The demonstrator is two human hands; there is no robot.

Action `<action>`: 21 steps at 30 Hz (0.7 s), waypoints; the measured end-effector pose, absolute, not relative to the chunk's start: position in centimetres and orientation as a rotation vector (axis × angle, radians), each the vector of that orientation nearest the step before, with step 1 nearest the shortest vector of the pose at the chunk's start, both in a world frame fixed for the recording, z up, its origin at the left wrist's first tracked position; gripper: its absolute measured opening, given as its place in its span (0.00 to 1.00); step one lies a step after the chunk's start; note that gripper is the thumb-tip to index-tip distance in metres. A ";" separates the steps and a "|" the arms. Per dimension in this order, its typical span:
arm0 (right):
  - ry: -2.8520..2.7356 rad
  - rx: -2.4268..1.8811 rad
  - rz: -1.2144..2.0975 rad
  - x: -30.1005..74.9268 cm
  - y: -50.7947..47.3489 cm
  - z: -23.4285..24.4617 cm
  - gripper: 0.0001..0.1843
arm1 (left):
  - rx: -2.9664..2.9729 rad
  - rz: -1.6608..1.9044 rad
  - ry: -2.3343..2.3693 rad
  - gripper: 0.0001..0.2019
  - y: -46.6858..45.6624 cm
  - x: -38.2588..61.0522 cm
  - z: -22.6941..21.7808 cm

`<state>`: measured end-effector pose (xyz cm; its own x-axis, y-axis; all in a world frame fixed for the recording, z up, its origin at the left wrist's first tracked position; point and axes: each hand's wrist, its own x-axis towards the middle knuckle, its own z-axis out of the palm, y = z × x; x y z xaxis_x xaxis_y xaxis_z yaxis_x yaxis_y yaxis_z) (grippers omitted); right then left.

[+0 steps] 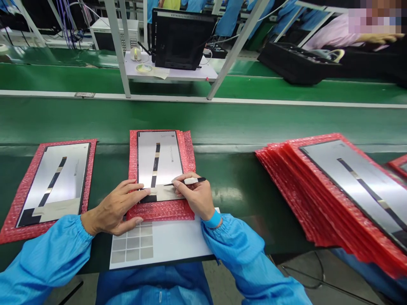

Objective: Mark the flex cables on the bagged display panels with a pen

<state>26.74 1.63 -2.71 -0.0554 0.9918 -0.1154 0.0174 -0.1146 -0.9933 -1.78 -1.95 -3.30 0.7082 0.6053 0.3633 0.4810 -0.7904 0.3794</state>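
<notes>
A silver display panel (157, 161) with a black-and-gold strip lies on red bubble wrap (160, 210) in front of me. My left hand (116, 207) rests flat on the panel's lower left, its fingertips on a pale film area. My right hand (193, 195) grips a slim black-and-white pen-like tool (190, 181), with its thin tip over the panel. A similar panel (54, 182) on red wrap lies to the left. A tall stack of wrapped panels (349, 186) fans out to the right. Below my hands is a white sheet with grey squares (159, 245).
The panels lie on a green workbench belt (203, 123) with a white rail beyond it. Across it stand white shelf posts, a black monitor (181, 40), and test equipment. A co-worker's hand (380, 39) works at the far right beside a black tray (295, 61).
</notes>
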 end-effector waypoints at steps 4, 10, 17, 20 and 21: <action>-1.217 -1.265 1.320 26.7 1.6 -2.7 0.14 | 2.676 0.612 0.901 0.38 -1.9 -1.3 -3.1; -1.230 -1.255 1.307 26.6 1.6 -2.8 0.14 | 2.779 0.519 0.954 0.42 -2.2 -0.5 -3.1; -1.265 -1.246 1.284 26.5 1.7 -3.1 0.14 | 2.904 0.300 0.883 0.40 -2.6 0.2 -2.8; -1.265 -1.244 1.282 26.5 1.6 -3.1 0.13 | 2.849 0.347 0.882 0.41 -2.5 0.0 -2.7; -1.263 -1.242 1.286 26.5 1.6 -3.0 0.13 | 2.822 0.379 0.880 0.41 -2.5 -0.2 -2.7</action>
<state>26.52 1.62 -3.05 -0.0711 0.9959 -0.0562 0.0387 -0.0535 -0.9978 -0.16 -2.47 -2.65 0.7947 0.5759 0.1917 0.5351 -0.8138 0.2264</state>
